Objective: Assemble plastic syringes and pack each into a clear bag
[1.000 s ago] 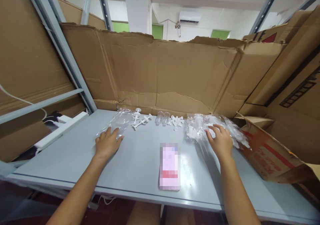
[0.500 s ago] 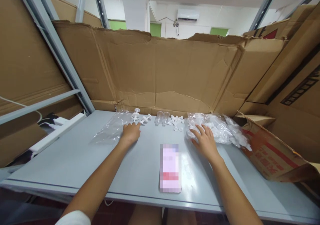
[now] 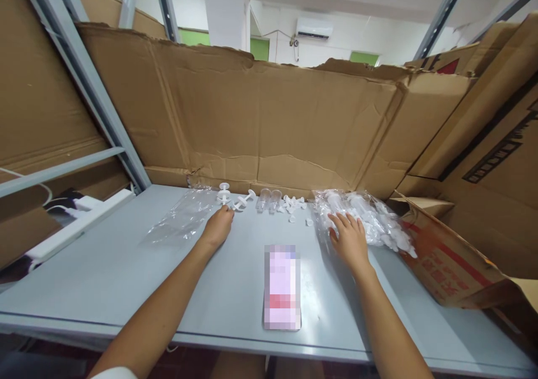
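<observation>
While the left hand [image 3: 218, 226] angles knuckles-up, fingers bunched at the white plungers [image 3: 224, 196] near the far edge of the surface [image 3: 235, 289], I cannot tell whether it grips one; the right hand [image 3: 350, 240], fingers spread, arches over the clear bag [image 3: 373, 222] farther right.

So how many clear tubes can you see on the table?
2: the left tube and right tube, side by side, left of the small white pieces. The bulging bag may hide more.
</observation>
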The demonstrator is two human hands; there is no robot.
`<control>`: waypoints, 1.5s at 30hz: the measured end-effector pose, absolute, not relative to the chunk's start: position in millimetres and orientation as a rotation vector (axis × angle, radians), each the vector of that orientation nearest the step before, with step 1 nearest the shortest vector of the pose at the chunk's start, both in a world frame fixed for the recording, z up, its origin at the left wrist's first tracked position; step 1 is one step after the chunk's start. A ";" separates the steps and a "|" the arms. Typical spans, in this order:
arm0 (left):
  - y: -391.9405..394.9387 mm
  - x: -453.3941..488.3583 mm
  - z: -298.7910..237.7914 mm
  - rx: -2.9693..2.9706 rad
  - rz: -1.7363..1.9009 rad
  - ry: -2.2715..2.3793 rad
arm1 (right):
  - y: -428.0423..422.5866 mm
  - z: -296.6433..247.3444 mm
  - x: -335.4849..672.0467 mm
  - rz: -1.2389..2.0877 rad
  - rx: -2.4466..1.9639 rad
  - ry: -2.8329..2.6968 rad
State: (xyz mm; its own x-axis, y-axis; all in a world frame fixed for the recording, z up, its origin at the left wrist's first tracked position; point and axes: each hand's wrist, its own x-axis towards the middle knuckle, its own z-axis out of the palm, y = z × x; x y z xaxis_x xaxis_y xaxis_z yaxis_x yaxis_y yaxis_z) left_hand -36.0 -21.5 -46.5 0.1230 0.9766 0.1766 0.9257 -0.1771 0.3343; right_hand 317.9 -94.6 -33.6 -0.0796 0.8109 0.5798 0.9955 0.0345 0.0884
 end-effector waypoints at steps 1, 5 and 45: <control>-21.1 -36.2 -47.0 2.265 0.549 1.907 | -94.9 -33.5 318.1 -0.668 -1.826 -1.959; -23.8 -36.3 -44.9 2.327 0.604 1.872 | -96.0 -33.4 317.8 -0.633 -1.797 -1.976; -73.1 97.0 -22.8 2.288 0.843 0.888 | -124.0 -6.5 264.1 1.039 -1.133 -1.345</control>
